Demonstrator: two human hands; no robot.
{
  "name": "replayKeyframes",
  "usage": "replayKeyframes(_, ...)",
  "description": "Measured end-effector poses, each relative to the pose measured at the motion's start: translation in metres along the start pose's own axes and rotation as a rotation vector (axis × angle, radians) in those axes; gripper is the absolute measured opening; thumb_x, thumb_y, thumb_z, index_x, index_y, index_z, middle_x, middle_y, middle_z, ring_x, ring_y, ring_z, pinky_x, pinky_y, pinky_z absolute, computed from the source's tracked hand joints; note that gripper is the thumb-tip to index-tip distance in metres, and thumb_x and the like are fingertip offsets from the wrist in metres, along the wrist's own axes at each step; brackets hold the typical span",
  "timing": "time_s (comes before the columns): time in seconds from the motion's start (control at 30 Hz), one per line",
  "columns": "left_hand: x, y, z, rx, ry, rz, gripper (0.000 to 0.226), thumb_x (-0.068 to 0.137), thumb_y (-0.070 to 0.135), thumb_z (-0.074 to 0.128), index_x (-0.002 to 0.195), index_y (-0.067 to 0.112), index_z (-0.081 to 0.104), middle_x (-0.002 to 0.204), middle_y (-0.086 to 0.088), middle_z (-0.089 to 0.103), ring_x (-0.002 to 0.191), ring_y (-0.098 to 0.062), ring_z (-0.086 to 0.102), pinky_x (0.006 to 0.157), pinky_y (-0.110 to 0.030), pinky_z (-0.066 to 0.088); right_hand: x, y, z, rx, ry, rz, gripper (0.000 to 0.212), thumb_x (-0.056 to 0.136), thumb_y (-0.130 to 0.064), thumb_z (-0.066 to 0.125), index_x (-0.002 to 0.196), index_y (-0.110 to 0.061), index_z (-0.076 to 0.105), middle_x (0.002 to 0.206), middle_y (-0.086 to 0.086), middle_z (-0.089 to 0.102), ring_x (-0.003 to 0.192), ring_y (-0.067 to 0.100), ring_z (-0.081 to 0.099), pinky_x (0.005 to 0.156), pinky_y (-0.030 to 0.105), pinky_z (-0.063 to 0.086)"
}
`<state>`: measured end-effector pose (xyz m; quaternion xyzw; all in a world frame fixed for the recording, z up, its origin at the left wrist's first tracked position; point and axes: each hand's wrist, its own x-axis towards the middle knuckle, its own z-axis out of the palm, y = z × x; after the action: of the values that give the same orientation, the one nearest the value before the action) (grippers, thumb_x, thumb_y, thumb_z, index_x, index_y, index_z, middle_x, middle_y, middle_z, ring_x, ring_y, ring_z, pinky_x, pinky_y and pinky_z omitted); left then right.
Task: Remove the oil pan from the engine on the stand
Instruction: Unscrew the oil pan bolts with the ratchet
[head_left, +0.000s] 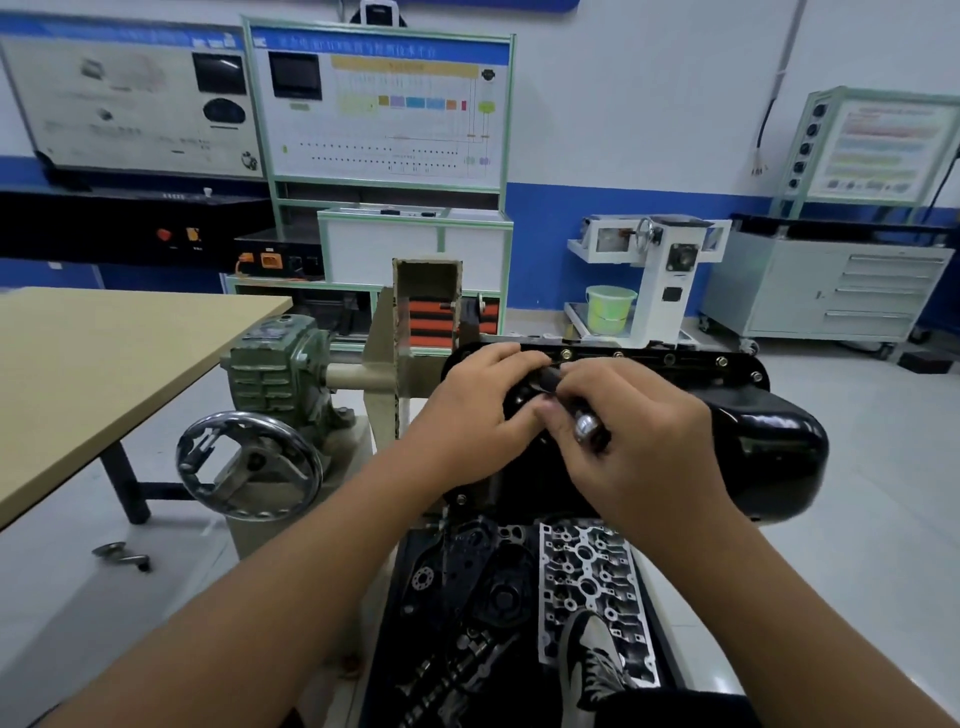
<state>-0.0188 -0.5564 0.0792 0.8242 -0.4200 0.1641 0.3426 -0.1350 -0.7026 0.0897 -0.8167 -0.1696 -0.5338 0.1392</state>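
Observation:
The glossy black oil pan (769, 441) faces up on the engine, which is clamped to the stand (384, 374). Brass-coloured bolts (618, 355) line its far flange. My left hand (478, 410) and my right hand (639, 436) meet over the pan's left part. Both grip a ratchet wrench (589, 428): the right hand wraps its chrome handle, and the left fingers close on its dark head end near the pan's surface. What the tool sits on is hidden by my fingers.
A green gearbox (280, 364) with a chrome handwheel (249, 465) sits left of the stand. A wooden table (93, 364) is at far left. Below the engine lie a cylinder head (592, 577) and other parts on a tray. My shoe (592, 660) rests there.

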Motion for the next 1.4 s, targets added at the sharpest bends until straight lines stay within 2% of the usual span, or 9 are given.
replayKeyframes(0.1, 0.015, 0.003, -0.008, 0.077, -0.088, 0.039, 0.059, 0.089, 0.060, 0.040, 0.131, 0.024, 0.061, 0.126, 0.003, 0.064, 0.120, -0.015, 0.055, 0.102, -0.041, 0.047, 0.005, -0.002, -0.004, -0.090, -0.013, 0.188, 0.024, 0.094, -0.029, 0.074, 0.101, -0.007, 0.069, 0.077, 0.005, 0.067, 0.068, 0.024, 0.064, 0.064, 0.037, 0.054)
replayKeyframes(0.3, 0.037, -0.019, -0.007, 0.111, -0.035, 0.142, 0.056, 0.089, 0.067, 0.059, 0.119, 0.021, 0.070, 0.110, 0.003, 0.066, 0.103, -0.013, 0.059, 0.091, -0.039, 0.051, 0.012, -0.003, -0.009, -0.153, -0.035, 0.109, 0.019, 0.080, -0.005, 0.085, 0.090, -0.005, 0.069, 0.076, 0.005, 0.067, 0.065, 0.024, 0.062, 0.061, 0.034, 0.052)
replayKeyframes(0.43, 0.039, -0.041, -0.008, -0.009, 0.050, 0.194, 0.035, 0.099, 0.037, 0.065, 0.129, 0.019, 0.069, 0.117, 0.006, 0.070, 0.110, -0.008, 0.063, 0.097, -0.027, 0.050, 0.062, 0.008, -0.021, -0.006, -0.153, 0.083, 0.028, 0.071, -0.006, 0.091, 0.090, -0.011, 0.071, 0.081, -0.003, 0.069, 0.073, 0.014, 0.063, 0.070, 0.028, 0.051)
replayKeyframes(0.57, 0.040, -0.051, -0.005, -0.085, 0.184, 0.154, 0.026, 0.093, 0.008, 0.071, 0.117, 0.016, 0.073, 0.095, 0.029, 0.062, 0.091, 0.014, 0.059, 0.081, -0.003, 0.039, 0.109, 0.009, -0.009, 0.156, -0.295, 0.048, 0.033, 0.072, -0.007, 0.091, 0.101, -0.017, 0.078, 0.088, -0.015, 0.070, 0.084, 0.000, 0.066, 0.078, 0.020, 0.054)
replayKeyframes(0.63, 0.039, -0.045, -0.004, -0.123, 0.214, 0.122, 0.015, 0.091, 0.016, 0.071, 0.096, 0.030, 0.071, 0.080, 0.028, 0.062, 0.080, 0.011, 0.058, 0.072, -0.005, 0.038, 0.106, 0.009, -0.001, 0.210, -0.293, 0.002, 0.033, 0.072, -0.003, 0.089, 0.102, -0.015, 0.079, 0.090, -0.016, 0.070, 0.087, -0.006, 0.066, 0.080, 0.014, 0.050)
replayKeyframes(0.77, 0.039, -0.033, -0.002, -0.110, 0.248, 0.146, 0.006, 0.082, 0.036, 0.054, 0.081, 0.036, 0.059, 0.074, 0.024, 0.062, 0.071, 0.005, 0.058, 0.063, -0.008, 0.039, 0.074, 0.001, 0.012, 0.204, -0.082, 0.057, 0.026, 0.077, -0.014, 0.090, 0.101, -0.011, 0.080, 0.089, 0.000, 0.075, 0.083, 0.010, 0.069, 0.079, 0.025, 0.053)
replayKeyframes(0.9, 0.052, -0.042, 0.000, -0.013, 0.220, 0.096, 0.012, 0.085, 0.022, 0.076, 0.092, 0.013, 0.078, 0.084, 0.001, 0.062, 0.076, -0.015, 0.059, 0.068, -0.007, 0.036, 0.064, -0.008, 0.010, -0.066, 0.138, 0.127, 0.029, 0.087, -0.036, 0.083, 0.091, -0.007, 0.078, 0.074, 0.008, 0.070, 0.068, 0.024, 0.063, 0.067, 0.035, 0.047)
replayKeyframes(1.13, 0.046, -0.035, 0.005, -0.013, 0.227, 0.018, 0.029, 0.087, 0.015, 0.071, 0.112, 0.029, 0.079, 0.080, 0.010, 0.056, 0.070, 0.001, 0.051, 0.069, -0.010, 0.035, 0.060, -0.003, -0.019, -0.116, 0.000, 0.168, 0.005, 0.086, -0.016, 0.078, 0.087, -0.012, 0.076, 0.071, 0.000, 0.070, 0.065, 0.018, 0.062, 0.067, 0.032, 0.049)
replayKeyframes(1.4, 0.028, -0.041, 0.013, -0.150, 0.339, -0.270, 0.022, 0.090, 0.012, 0.063, 0.104, 0.019, 0.079, 0.060, 0.020, 0.062, 0.072, 0.011, 0.058, 0.066, 0.001, 0.037, 0.053, 0.026, -0.042, -0.030, -0.273, -0.020, 0.034, 0.078, -0.006, 0.088, 0.109, -0.016, 0.078, 0.092, 0.002, 0.069, 0.082, 0.020, 0.065, 0.075, 0.037, 0.055)
